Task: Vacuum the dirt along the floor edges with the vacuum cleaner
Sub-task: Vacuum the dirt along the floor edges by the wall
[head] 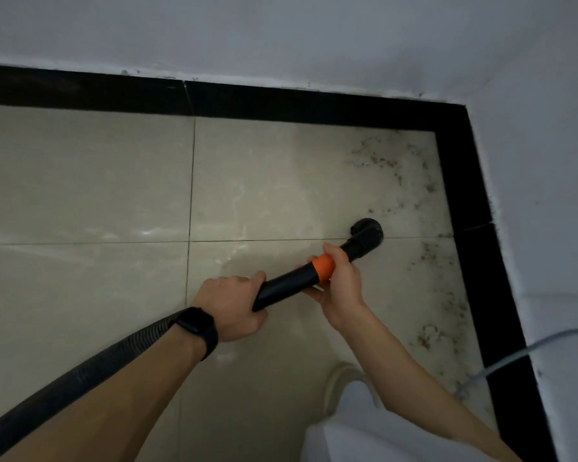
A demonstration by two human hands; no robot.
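The black vacuum wand point(291, 281) slants over the beige tiled floor point(80, 181), its round nozzle point(367, 230) down near the corner. The right hand point(339, 281) grips its orange collar point(324, 265); the left hand point(232, 306) grips the rear end by the ribbed hose point(80, 375). Brown dirt point(424, 181) lies along the black skirting point(464, 181).

A plain indoor room, seen at its corner; which kind cannot be told. Glossy beige floor tiles point(80, 178) meet a black skirting point(281, 101). Above the skirting rise white painted walls point(281, 35). Dirt point(427, 335) lies just inside the skirting, and a grey cable point(554, 336) crosses it.
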